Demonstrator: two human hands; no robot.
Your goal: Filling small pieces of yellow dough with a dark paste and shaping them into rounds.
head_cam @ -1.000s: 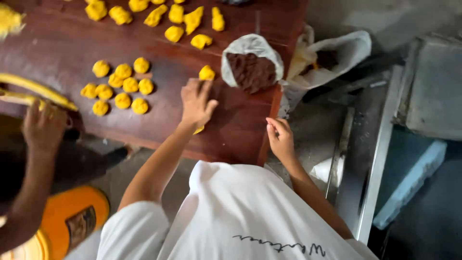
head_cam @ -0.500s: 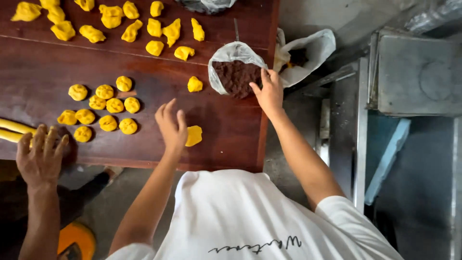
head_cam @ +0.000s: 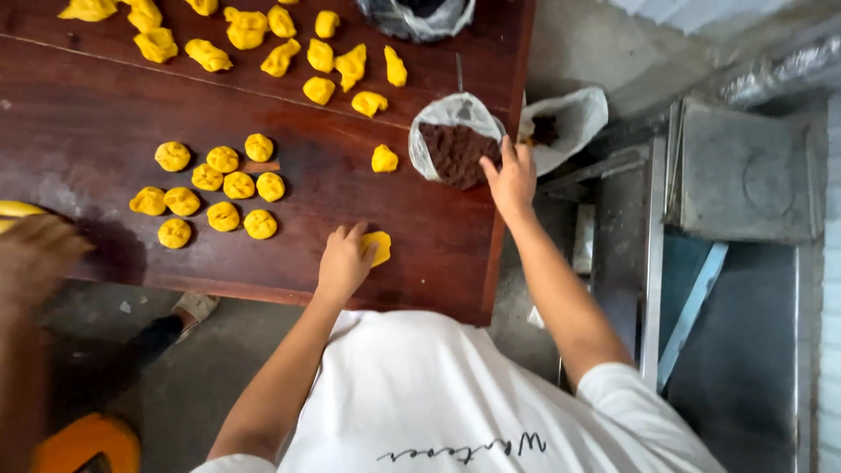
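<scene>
My left hand [head_cam: 342, 261] lies on the dark wooden table [head_cam: 96, 96], its fingertips touching a flattened yellow dough piece [head_cam: 380, 247] near the front edge. My right hand [head_cam: 512, 175] reaches to an open plastic bag [head_cam: 447, 112] of brown filling [head_cam: 451, 153], with its fingertips at the filling's right edge. Whether they pinch any filling is hidden. One yellow dough lump [head_cam: 384, 158] sits just left of the bag.
A cluster of round yellow dough balls [head_cam: 210, 193] lies at mid-left, and several folded yellow pieces [head_cam: 280, 44] lie along the far side. Another person's blurred hand [head_cam: 35, 254] is at the left edge. A second bag [head_cam: 561, 123] hangs off the table's right end, beside a metal stand [head_cam: 745, 175].
My right hand went from the table's edge up to the bag of brown filling. My left hand came down onto the flat yellow dough piece. The other person's hand shifted left.
</scene>
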